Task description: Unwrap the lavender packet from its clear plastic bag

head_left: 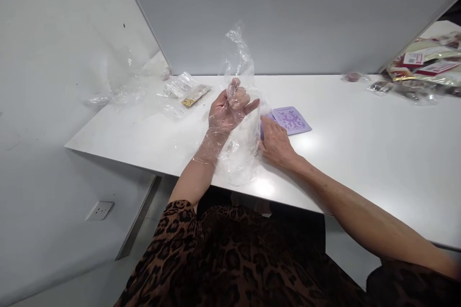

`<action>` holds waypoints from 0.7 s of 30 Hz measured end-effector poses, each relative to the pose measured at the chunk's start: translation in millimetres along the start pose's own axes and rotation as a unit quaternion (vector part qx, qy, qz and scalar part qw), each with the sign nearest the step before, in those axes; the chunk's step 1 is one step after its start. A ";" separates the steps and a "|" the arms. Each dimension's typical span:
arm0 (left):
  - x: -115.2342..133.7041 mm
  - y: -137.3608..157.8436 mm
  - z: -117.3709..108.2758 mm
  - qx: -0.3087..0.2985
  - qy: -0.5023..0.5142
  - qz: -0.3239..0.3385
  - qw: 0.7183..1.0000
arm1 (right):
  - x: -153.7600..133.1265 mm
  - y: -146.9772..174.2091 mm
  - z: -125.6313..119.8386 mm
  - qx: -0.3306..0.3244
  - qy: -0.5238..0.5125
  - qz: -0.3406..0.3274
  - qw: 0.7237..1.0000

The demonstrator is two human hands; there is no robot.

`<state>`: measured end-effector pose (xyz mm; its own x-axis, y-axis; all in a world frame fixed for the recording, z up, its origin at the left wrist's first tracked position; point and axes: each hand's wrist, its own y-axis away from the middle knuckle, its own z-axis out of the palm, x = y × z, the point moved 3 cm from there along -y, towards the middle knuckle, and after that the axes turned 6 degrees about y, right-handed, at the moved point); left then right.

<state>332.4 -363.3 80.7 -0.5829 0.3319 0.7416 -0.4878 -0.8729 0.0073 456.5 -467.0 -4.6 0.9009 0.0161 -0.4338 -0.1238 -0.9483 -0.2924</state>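
Note:
My left hand [227,111] is raised over the white table [360,153] and is covered by a clear plastic disposable glove that reaches past the wrist. Its fingers pinch a second clear plastic glove [239,57], whose crumpled end sticks up above the hand while the rest hangs down to the table. My right hand [275,143] is bare and rests on the table beside that hanging plastic, its fingers on its lower part. A purple patterned card [291,120] lies just behind the right hand.
Clear plastic wrappers [180,86] and a small packet with golden contents [194,96] lie at the back left. Packaged goods in plastic [421,72] are piled at the far right. A wall socket [100,210] sits low on the left wall.

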 end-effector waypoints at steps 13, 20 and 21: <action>43.0 -18.6 -30.6 -0.002 0.035 0.165 0.986 | 76.6 -20.3 -69.0 0.141 -0.021 0.138 0.980; 52.5 -20.1 -39.6 0.011 0.070 0.186 0.980 | 101.0 -20.6 -71.9 0.177 -0.130 0.199 0.955; 49.6 -19.7 -38.2 0.017 0.063 0.173 0.983 | 94.5 -20.5 -68.5 0.166 -0.159 0.173 0.958</action>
<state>288.3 -316.0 91.7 -0.7873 0.0525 0.6144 -0.2248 -0.9523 -0.2066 572.6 -467.8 18.7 0.6164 -0.1359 -0.7756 -0.5656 -0.7618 -0.3160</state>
